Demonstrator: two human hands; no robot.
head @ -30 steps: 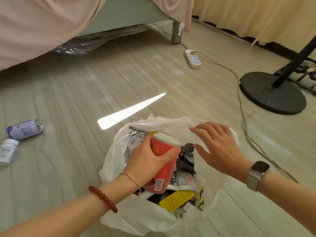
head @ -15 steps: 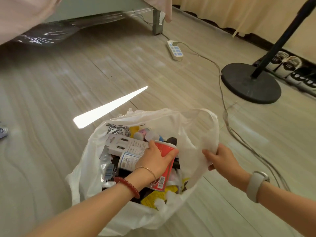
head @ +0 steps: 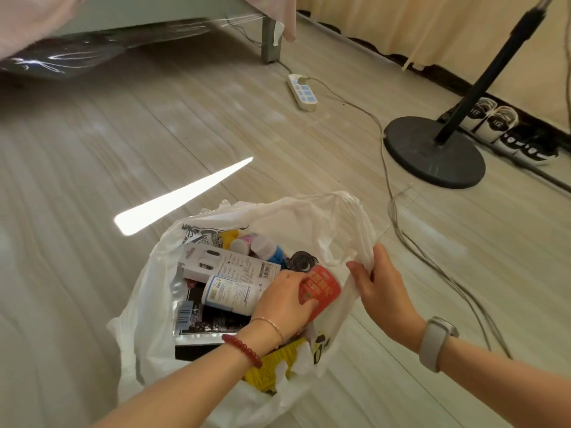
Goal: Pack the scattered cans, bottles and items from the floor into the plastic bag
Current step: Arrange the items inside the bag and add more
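The left hand (head: 285,299) is curled around a red can (head: 321,290), fingers wrapped over its side, and this grip sits inside the open mouth of a white plastic bag (head: 309,217) resting on the floor (head: 92,180). The can lies tilted, its far end pointing away and to the right of the grip, apparently being settled onto the pile already in the bag. Just to the right of the grip, the right hand (head: 381,284) pinches the bag's rim between thumb and fingers, pulling it outward, most likely to keep the mouth wide so the can goes in without snagging. Just left of the grip and touching it lies a white bottle (head: 230,293) on its side; beyond that, a white box (head: 216,265) lies flat. Farther from the grip, toward the back of the bag, sit a small blue-and-white bottle (head: 268,250) and a dark round lid (head: 301,261). Nearer the person than the grip, a yellow packet (head: 278,364) shows under the wrist, and a dark flat package (head: 204,325) lies to the left. The bag looks fairly full. Well beyond the bag, a power strip (head: 302,92) and its cable (head: 389,186) run across the floor, with the round base of a stand (head: 432,152) far to the right. No loose cans or bottles show on the visible floor.
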